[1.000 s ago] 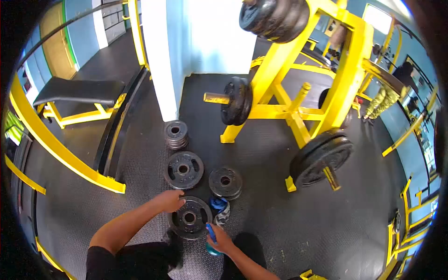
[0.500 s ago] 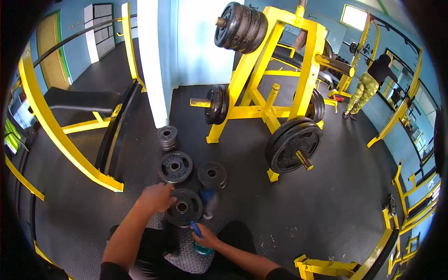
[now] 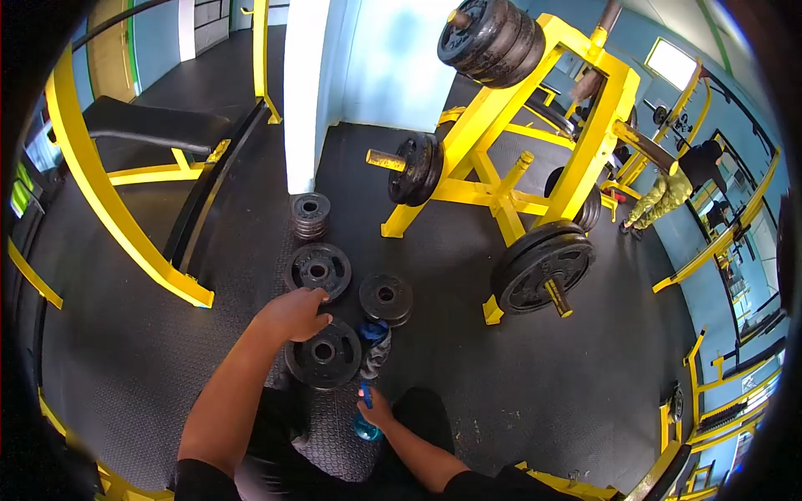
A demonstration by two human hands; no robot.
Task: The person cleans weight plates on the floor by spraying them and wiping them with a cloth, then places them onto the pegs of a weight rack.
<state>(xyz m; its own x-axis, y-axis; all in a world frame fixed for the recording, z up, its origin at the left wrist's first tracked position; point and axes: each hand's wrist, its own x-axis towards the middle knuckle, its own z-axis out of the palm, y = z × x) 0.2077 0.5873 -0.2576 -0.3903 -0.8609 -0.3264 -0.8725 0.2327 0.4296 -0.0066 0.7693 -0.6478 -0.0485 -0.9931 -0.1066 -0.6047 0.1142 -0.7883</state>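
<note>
My left hand [image 3: 294, 314] reaches over the gap between two black weight plates on the floor, thumb and fingers apart with nothing between them. Its thumb overlaps the upper rim of the nearer plate [image 3: 324, 353], while its fingers hang by the lower edge of the farther plate [image 3: 318, 271]. Low in front of my knees, my right hand [image 3: 378, 411] is wrapped round the neck of a spray bottle [image 3: 366, 428] with a blue trigger head and teal body. A crumpled blue and grey cloth [image 3: 376, 349] lies just right of the nearer plate.
Another pair of stacked plates [image 3: 386, 299] lies to the right, and a stack of small plates [image 3: 311, 215] stands by the white pillar [image 3: 304, 100]. A yellow plate rack [image 3: 476, 185] rises ahead, a padded bench [image 3: 154, 125] at left. Far right, a person [image 3: 681, 188] stands facing away.
My left hand has shifted slightly up and away from the nearer plate's side. My right hand still holds the spray bottle. The view has turned a little left and down.
</note>
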